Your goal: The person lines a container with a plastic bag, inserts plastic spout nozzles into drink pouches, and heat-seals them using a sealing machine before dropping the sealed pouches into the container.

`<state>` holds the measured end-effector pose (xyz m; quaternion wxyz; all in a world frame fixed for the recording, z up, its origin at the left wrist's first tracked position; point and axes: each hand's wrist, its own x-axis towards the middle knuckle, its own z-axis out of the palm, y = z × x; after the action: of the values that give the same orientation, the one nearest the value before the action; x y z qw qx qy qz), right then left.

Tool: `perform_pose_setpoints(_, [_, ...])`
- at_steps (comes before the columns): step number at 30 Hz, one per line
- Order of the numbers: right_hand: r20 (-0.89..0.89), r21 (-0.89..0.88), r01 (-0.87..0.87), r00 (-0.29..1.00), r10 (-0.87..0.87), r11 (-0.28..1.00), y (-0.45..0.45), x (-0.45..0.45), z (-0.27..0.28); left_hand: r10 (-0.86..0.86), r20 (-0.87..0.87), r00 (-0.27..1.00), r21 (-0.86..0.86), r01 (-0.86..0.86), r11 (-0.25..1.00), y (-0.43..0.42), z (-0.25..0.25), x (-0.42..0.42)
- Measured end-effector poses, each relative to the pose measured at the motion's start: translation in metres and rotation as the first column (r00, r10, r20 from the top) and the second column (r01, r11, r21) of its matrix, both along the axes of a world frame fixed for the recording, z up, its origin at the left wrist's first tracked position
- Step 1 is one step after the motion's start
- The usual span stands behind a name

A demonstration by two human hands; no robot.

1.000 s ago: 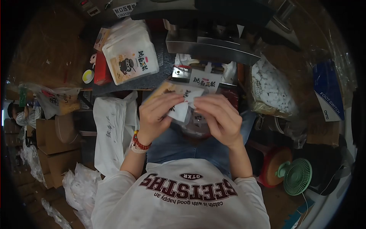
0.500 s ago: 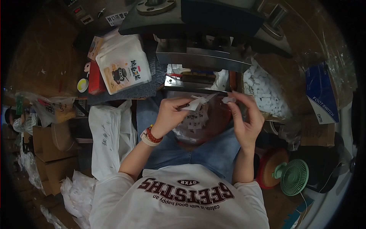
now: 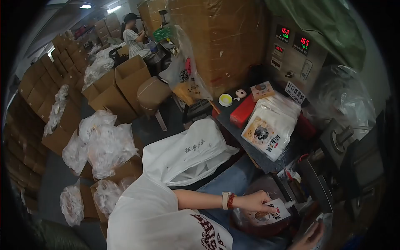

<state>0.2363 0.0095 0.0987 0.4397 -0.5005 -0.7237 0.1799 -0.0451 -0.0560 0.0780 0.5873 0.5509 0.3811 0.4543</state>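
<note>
"What does the head camera see?"
"The left hand (image 3: pixel 253 201) is pinching a printed spout pouch (image 3: pixel 278 211) by its edge."
"Where is the pouch?"
"Beside the blue jeans (image 3: pixel 241 176), near the sealing machine (image 3: pixel 315 185)."
"And the right hand (image 3: pixel 310 239)?"
"Down at the bottom, partly cut off. I can't tell if it pinches anything."

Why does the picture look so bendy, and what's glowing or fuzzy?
In the head view, black curved edges and a bowed room, probably from a very wide lens; in the head view, the ceiling light and red-and-green digital displays glow; in the head view, the right hand looks dim and slightly blurred.
</note>
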Motion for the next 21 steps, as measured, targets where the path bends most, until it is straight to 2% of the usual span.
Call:
perform_pose_setpoints(3, [0.153,-0.023,0.207,0.968,-0.201,0.978,0.029,0.058,0.000,0.077,0.043,0.996,-0.101,-0.072,0.992,-0.006,-0.030,0.006])
perform_pose_setpoints(6, [0.243,-0.037,0.231,0.946,-0.216,0.972,0.031,0.049,0.001,0.036,-0.003,0.999,-0.177,-0.036,0.984,-0.013,-0.034,0.008])
perform_pose_setpoints(11, [0.437,-0.089,0.258,0.878,-0.195,0.962,0.030,0.034,0.008,0.065,0.024,0.998,-0.149,-0.061,0.987,-0.023,-0.022,0.007])
perform_pose_setpoints(15, [0.599,-0.153,0.290,0.787,-0.145,0.945,0.030,0.029,0.010,0.098,0.103,0.990,-0.152,-0.081,0.985,-0.025,-0.024,0.013])
perform_pose_setpoints(16, [0.630,-0.161,0.303,0.764,-0.138,0.939,0.030,0.028,0.011,0.053,0.041,0.998,-0.179,-0.045,0.983,-0.025,-0.017,0.009])
perform_pose_setpoints(21, [0.764,-0.174,0.373,0.635,-0.114,0.911,0.030,0.026,0.010,0.046,0.070,0.996,-0.155,-0.035,0.987,-0.021,-0.009,0.017])
